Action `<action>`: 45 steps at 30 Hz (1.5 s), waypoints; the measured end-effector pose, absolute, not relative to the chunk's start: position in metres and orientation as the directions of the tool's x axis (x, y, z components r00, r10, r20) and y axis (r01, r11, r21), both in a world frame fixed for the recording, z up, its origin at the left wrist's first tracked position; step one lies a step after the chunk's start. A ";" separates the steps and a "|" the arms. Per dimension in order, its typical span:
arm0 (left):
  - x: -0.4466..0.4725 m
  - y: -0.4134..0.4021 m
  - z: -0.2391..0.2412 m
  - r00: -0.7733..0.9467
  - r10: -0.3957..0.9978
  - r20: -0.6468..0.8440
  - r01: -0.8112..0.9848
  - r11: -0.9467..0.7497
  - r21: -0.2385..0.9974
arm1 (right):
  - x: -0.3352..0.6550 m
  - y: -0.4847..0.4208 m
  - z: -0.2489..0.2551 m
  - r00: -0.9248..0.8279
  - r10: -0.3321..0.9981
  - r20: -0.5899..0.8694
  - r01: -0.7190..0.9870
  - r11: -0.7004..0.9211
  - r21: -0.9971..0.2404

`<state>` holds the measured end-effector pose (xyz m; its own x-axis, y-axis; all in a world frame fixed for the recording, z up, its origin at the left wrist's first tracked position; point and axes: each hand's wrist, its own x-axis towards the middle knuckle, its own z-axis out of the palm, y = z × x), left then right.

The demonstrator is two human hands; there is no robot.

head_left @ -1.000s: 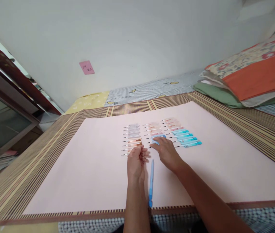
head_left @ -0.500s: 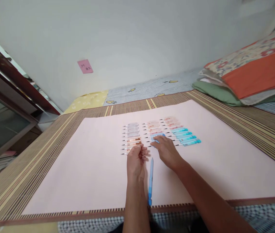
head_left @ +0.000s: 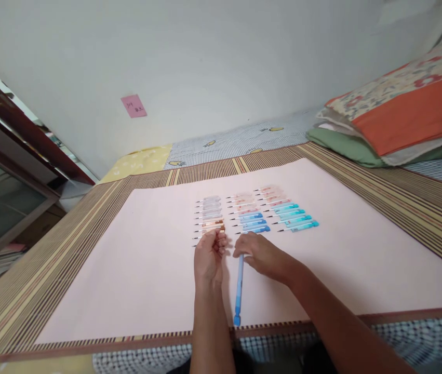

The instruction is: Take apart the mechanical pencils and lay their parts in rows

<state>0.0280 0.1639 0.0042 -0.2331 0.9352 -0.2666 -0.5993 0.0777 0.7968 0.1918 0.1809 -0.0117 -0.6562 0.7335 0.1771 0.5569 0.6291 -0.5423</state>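
Three columns of small pens (head_left: 252, 210) lie in neat rows on a pale pink sheet (head_left: 127, 259): greyish and brown ones on the left, pink and blue in the middle, pink and turquoise on the right. A longer blue pen (head_left: 238, 288) lies lengthwise on the sheet between my forearms. My right hand (head_left: 262, 254) rests over its far tip, fingers curled down onto it. Just below the left column my left hand (head_left: 209, 254) is curled, fingertips pinched together; what it holds is hidden.
The pink sheet lies on a striped woven mat (head_left: 29, 280) over a checked bed cover (head_left: 244, 137). Folded bedding with an orange pillow (head_left: 407, 117) is stacked at the right. A pink note (head_left: 133, 106) sticks to the wall. A dark wooden cabinet (head_left: 6, 171) stands left.
My right hand has drawn back from the blue pens in the middle column to the tip of the long blue pen. The left hand has barely moved.
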 end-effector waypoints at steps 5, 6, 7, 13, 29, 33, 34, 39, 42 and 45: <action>0.025 0.163 0.009 -0.252 0.930 -0.269 -0.615 0.061 0.786 | 0.188 0.175 -0.009 -0.644 0.757 0.108 0.612 0.595 -0.521; 0.024 0.162 0.010 -0.261 0.928 -0.266 -0.614 0.053 0.787 | 0.188 0.174 -0.008 -0.644 0.758 0.105 0.614 0.594 -0.520; 0.023 0.162 0.010 -0.272 0.925 -0.265 -0.614 0.046 0.788 | 0.188 0.174 -0.007 -0.644 0.757 0.107 0.611 0.594 -0.523; 0.022 0.164 0.008 -0.263 0.935 -0.238 -0.569 0.049 0.821 | 0.204 0.177 0.002 -0.597 0.799 0.077 0.491 0.440 -0.752; 0.041 0.152 0.016 0.210 0.961 -0.179 -0.323 0.242 0.915 | 0.201 0.184 0.007 -0.255 0.961 0.104 -0.092 0.083 -0.992; 0.040 0.157 0.012 0.094 0.981 -0.171 -0.436 0.195 0.879 | 0.192 0.183 0.002 -0.245 0.967 0.068 -0.106 0.044 -0.993; 0.039 0.158 0.011 0.054 0.985 -0.163 -0.464 0.170 0.870 | 0.190 0.182 0.000 -0.283 0.958 0.050 -0.084 0.028 -0.996; 0.034 0.158 0.011 -0.029 0.995 -0.098 -0.538 0.067 0.840 | 0.184 0.176 -0.008 -0.529 0.847 -0.057 -0.074 -0.113 -0.991; 0.033 0.157 0.014 -0.029 0.995 -0.091 -0.539 0.061 0.840 | 0.184 0.173 -0.005 -0.534 0.844 -0.042 -0.100 -0.112 -0.989; 0.032 0.157 0.017 -0.060 0.996 -0.073 -0.516 0.032 0.856 | 0.189 0.172 0.002 -0.577 0.816 -0.026 -0.093 -0.097 -0.991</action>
<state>0.0319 0.1572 0.0165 -0.0596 0.9955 -0.0733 -0.5161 0.0321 0.8559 0.1885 0.1718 0.0015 -0.5768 0.8165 -0.0256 -0.0933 -0.0969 -0.9909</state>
